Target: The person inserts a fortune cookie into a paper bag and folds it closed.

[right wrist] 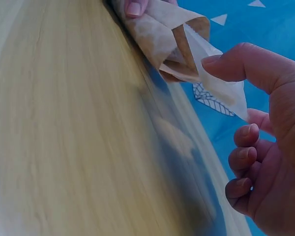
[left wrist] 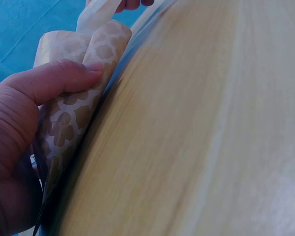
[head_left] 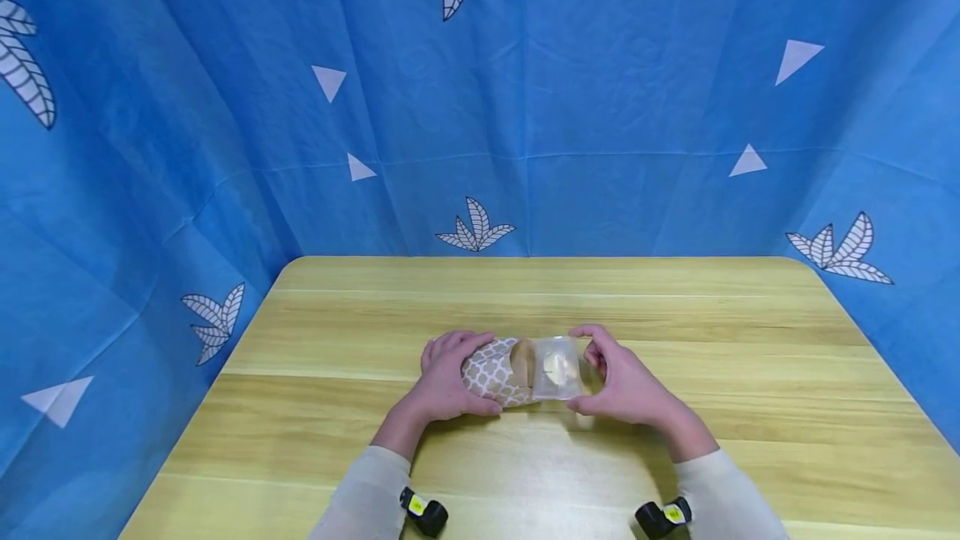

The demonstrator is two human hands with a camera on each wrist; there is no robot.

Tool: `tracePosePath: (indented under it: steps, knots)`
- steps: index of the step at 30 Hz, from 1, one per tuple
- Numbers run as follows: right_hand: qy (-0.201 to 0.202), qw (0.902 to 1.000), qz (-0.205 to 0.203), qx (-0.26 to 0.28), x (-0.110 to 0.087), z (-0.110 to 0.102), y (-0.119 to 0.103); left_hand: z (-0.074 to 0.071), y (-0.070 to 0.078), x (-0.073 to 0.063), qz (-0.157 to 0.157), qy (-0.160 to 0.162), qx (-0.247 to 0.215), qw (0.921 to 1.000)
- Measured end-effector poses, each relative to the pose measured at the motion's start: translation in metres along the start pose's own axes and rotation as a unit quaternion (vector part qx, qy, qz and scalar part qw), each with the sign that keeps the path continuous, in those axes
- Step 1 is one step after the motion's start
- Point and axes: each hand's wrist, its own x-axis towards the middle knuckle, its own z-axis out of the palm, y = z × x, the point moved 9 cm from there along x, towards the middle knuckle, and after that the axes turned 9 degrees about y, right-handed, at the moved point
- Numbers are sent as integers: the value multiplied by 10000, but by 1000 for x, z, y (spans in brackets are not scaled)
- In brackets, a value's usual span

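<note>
My left hand (head_left: 444, 377) grips a brown paper bag (head_left: 495, 373) with a white lattice pattern, its thumb along the near side. The bag lies on its side, with its mouth facing right, and in the right wrist view the brown opening (right wrist: 179, 71) gapes. At that mouth is a small translucent packet (head_left: 557, 367) with something pale inside; the contents are too blurred to name. My right hand (head_left: 626, 377) holds the packet by its right end, between thumb and index finger. The other right fingers (right wrist: 243, 155) are curled below.
Both hands work over a light wood-grain table (head_left: 712, 307) with rounded far corners. Behind and to the sides hangs a blue cloth (head_left: 600, 90) printed with white leaves and triangles. A black wrist camera (head_left: 426, 513) sits at the left sleeve, another (head_left: 660, 517) at the right.
</note>
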Motion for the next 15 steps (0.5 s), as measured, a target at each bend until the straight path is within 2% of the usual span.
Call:
tracePosePath:
  steps: [15]
  knots:
    - [-176,9996,180,-161,12,14,4,3,-3,1,85,-120,87,9999]
